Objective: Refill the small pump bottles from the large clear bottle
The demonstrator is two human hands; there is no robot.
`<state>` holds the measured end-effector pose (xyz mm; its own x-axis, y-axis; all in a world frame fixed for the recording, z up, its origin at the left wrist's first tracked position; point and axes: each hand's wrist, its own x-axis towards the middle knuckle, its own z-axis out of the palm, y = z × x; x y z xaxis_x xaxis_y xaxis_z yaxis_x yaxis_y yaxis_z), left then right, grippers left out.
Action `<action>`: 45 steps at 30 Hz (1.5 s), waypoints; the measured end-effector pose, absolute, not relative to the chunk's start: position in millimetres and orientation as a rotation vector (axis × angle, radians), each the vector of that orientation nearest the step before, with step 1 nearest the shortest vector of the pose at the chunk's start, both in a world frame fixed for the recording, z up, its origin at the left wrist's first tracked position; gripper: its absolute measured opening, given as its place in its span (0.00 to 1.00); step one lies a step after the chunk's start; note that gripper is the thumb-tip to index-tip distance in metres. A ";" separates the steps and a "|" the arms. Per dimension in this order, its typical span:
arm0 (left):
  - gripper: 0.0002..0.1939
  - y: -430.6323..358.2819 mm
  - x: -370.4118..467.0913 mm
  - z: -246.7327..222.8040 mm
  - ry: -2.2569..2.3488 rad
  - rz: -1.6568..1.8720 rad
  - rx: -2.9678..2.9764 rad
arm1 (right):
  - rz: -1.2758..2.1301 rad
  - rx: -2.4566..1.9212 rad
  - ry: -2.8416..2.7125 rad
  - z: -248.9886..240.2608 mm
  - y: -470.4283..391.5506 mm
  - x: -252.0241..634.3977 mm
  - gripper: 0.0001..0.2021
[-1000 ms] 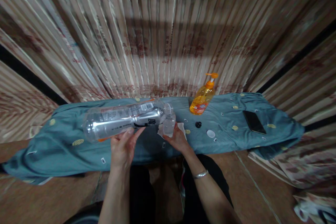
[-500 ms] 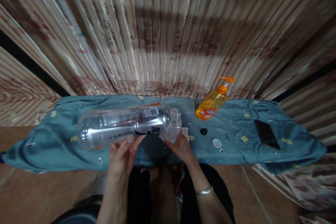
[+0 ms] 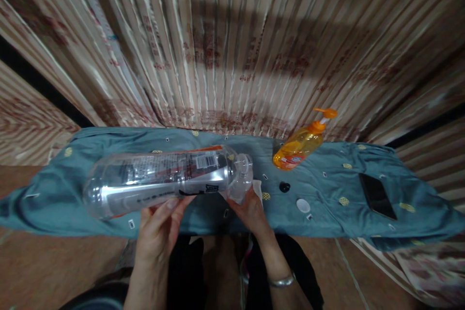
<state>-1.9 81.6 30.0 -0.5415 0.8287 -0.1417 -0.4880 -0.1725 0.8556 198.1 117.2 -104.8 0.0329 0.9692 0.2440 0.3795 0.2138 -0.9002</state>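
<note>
A large clear bottle [image 3: 156, 181] with a silver and orange label lies nearly level above the cloth, its neck pointing right. My left hand [image 3: 162, 223] grips it from below, thumb on the near side. At the bottle's mouth is a small clear container [image 3: 241, 181], tilted, and my right hand [image 3: 250, 210] is closed round its lower part. A white tissue [image 3: 257, 188] shows behind the right fingers. Whether any liquid passes between the two vessels cannot be made out.
An orange pump bottle [image 3: 300, 147] stands on the teal cloth [image 3: 327, 218] at the right. Nearer are a black cap [image 3: 285, 187] and a white disc [image 3: 303, 205]. A dark phone [image 3: 378, 195] lies farther right. A patterned curtain [image 3: 232, 48] hangs behind.
The large bottle and my left hand have shifted a little left and look nearer. My right hand still holds the small container at the mouth. The view has moved slightly.
</note>
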 end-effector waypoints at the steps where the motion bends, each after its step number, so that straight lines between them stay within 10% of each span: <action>1: 0.34 81.0 -1.6 31.2 1.160 1.849 0.446 | 0.787 -1.341 -1.516 -102.5 117.3 197.4 0.33; 45: 0.39 71.9 -6.7 41.6 1.093 1.865 0.581 | 0.858 -1.385 -1.607 -88.4 117.0 205.5 0.41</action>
